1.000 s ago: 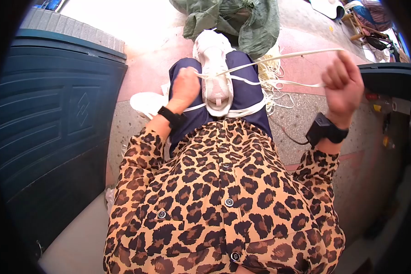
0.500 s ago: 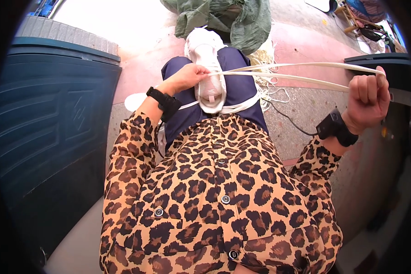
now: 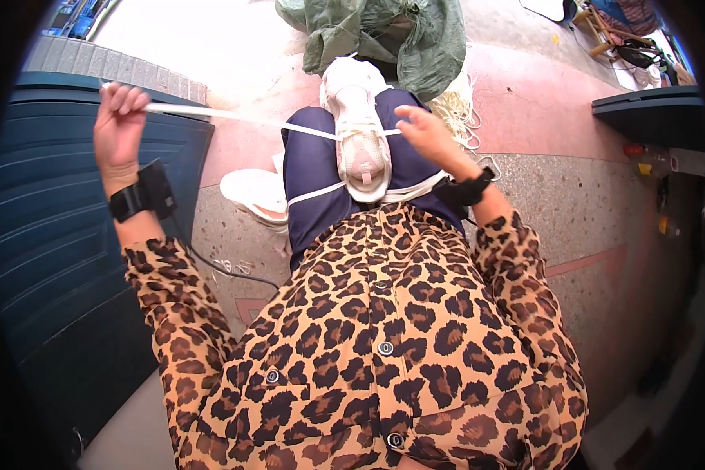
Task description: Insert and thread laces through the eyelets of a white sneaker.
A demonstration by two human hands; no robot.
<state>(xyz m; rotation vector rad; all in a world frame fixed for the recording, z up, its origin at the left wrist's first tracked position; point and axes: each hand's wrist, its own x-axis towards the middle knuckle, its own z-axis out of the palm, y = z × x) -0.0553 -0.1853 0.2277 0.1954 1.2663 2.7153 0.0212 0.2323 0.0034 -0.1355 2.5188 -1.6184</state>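
A white sneaker (image 3: 362,157) rests between my thighs, toe pointing away from me. My left hand (image 3: 123,110), raised at the far left, is closed on a flat white shoelace (image 3: 227,115) stretched tight from the sneaker's side. To the right of the sneaker is my right hand (image 3: 427,137), its fingers partly extended and apart. A short stretch of lace runs from the sneaker toward this hand and disappears behind it. More white lace (image 3: 315,193) lies across both thighs.
A second white shoe (image 3: 252,193) lies on the floor left of my leg. Ahead are a green woven sack (image 3: 431,51) and a heap of pale laces (image 3: 460,113). A dark blue door panel (image 3: 70,188) stands at the left, with bottles (image 3: 648,160) at the right.
My left hand has moved from the sneaker out to the far left, drawing the lace with it. My right hand has come from the far right back beside the sneaker, letting go of the lace loop.
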